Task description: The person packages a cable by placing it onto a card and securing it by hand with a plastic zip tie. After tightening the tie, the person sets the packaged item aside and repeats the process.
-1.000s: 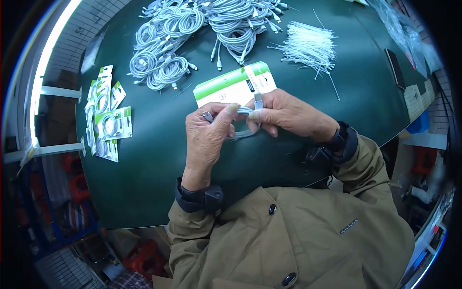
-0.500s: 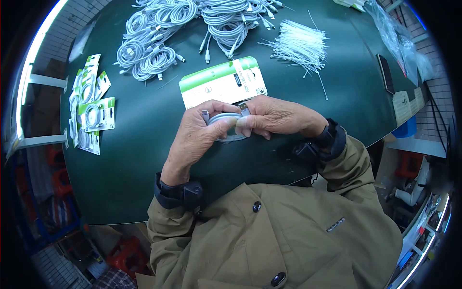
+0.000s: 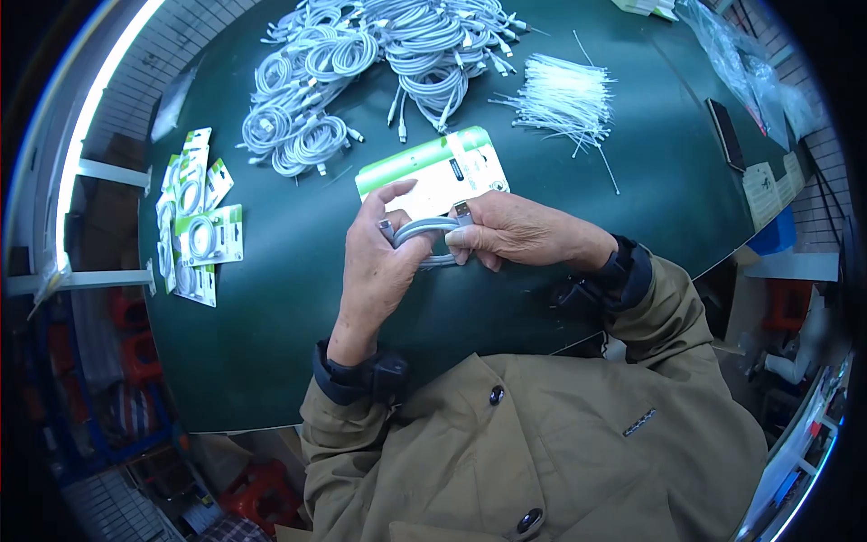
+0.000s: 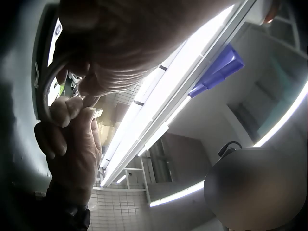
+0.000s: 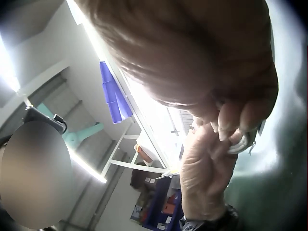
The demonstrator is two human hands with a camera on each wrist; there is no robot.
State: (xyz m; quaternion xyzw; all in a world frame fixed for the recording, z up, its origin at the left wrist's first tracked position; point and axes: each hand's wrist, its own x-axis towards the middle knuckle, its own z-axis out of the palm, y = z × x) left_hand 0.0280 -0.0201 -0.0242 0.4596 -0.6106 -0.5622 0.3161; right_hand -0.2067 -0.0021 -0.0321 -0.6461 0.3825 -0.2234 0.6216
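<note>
Both hands hold a coiled white USB cable point(image 3: 424, 226) in the air over the table, in front of a green-and-white package card point(image 3: 433, 176). My left hand point(image 3: 375, 262) grips the coil's left side with the thumb in front, while its index finger is lifted off and extended toward the card. A small plug point(image 3: 386, 229) pokes up beside that thumb. On the coil's other side my right hand point(image 3: 528, 230) pinches the cable, with the larger USB plug point(image 3: 463, 213) standing above its thumb. In the right wrist view the cable loop point(image 5: 244, 143) is partly hidden by fingers.
A large heap of coiled cables point(image 3: 433, 54) lies at the back. To its right is a pile of white zip ties point(image 3: 569, 95). Packaged cables on cards point(image 3: 206, 237) are stacked at the left. A phone point(image 3: 725, 135) and a plastic bag point(image 3: 731, 68) lie along the right edge.
The hands have gone from pinching close together to holding the coil's two sides. The left index finger has lifted away from the coil. The head view has shifted slightly.
</note>
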